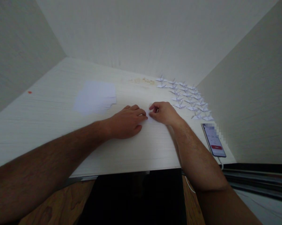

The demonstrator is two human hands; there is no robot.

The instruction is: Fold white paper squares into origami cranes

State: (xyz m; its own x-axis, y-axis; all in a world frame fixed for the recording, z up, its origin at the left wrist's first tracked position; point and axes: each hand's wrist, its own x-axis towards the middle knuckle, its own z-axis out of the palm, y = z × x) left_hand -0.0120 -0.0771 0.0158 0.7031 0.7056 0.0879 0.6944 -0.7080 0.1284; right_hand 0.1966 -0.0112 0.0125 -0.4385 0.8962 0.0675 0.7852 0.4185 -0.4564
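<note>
A small white piece of paper (150,119) lies on the pale table between my two hands, mostly covered by them. My left hand (128,122) rests palm down, its fingertips pressing at the paper's left side and its thumb apart on the tabletop. From the right, my right hand (163,112) curls over the paper, with thumb and forefinger bent close together at its edge. The paper's exact shape and folds are too blurred to make out.
Rows of folded white paper cranes (190,100) stand at the back right. A phone (214,140) with a cable lies in front of them. To the left is a stack of white paper sheets (94,95). A small orange object (29,92) sits near the left wall. Walls enclose three sides.
</note>
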